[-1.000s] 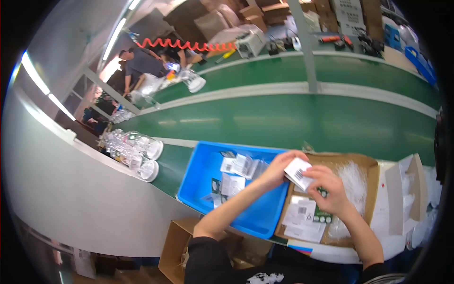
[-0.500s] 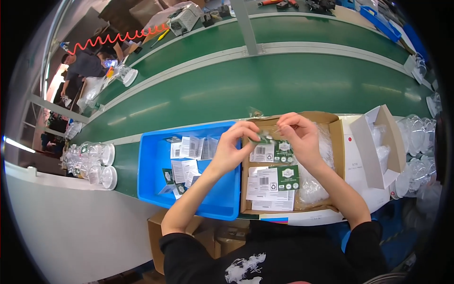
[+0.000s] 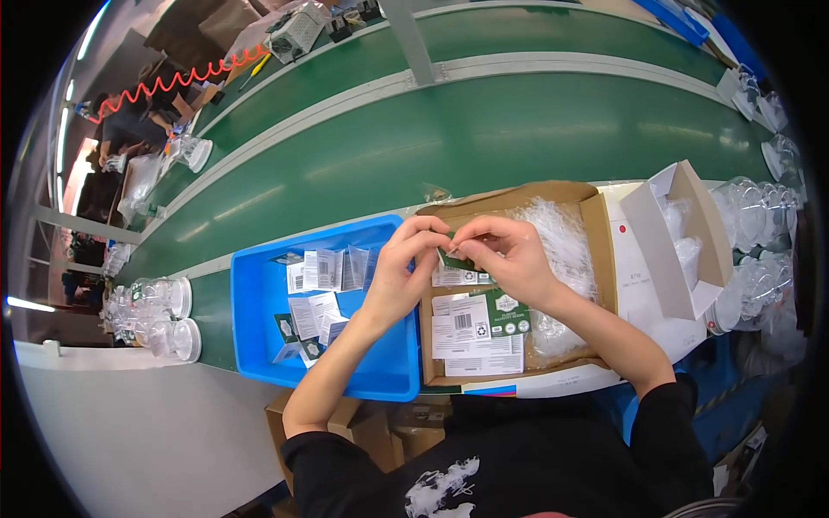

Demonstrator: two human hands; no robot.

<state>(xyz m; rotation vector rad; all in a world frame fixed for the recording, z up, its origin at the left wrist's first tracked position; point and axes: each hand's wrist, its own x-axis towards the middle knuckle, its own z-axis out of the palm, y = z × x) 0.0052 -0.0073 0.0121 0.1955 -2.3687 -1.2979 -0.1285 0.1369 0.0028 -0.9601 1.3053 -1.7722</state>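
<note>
My left hand (image 3: 406, 266) pinches a small green folded card (image 3: 452, 245) by its edge. My right hand (image 3: 511, 259) meets it there, thumb and fingers pressed together at the card; whatever they grip is too small to make out. Both hands are above an open cardboard box (image 3: 606, 250). Inside the box lie a stack of green-and-white printed cards (image 3: 477, 332) and, to their right, a heap of thin white plastic strands (image 3: 557, 242) in clear wrapping. Left of the box, a blue plastic bin (image 3: 244, 319) contains several folded cards (image 3: 321, 270).
A white open carton (image 3: 648, 233) with clear bags stands tilted on the right, beside clear plastic containers (image 3: 756, 220). More clear containers (image 3: 164, 298) sit at far left. Beyond runs a green conveyor belt (image 3: 518, 121) with a metal post (image 3: 408, 43). Another person (image 3: 129, 129) works far left.
My right hand has moved left and its fingertips now meet the card in my left hand; before, the hands were apart. The whole view has shifted slightly.
</note>
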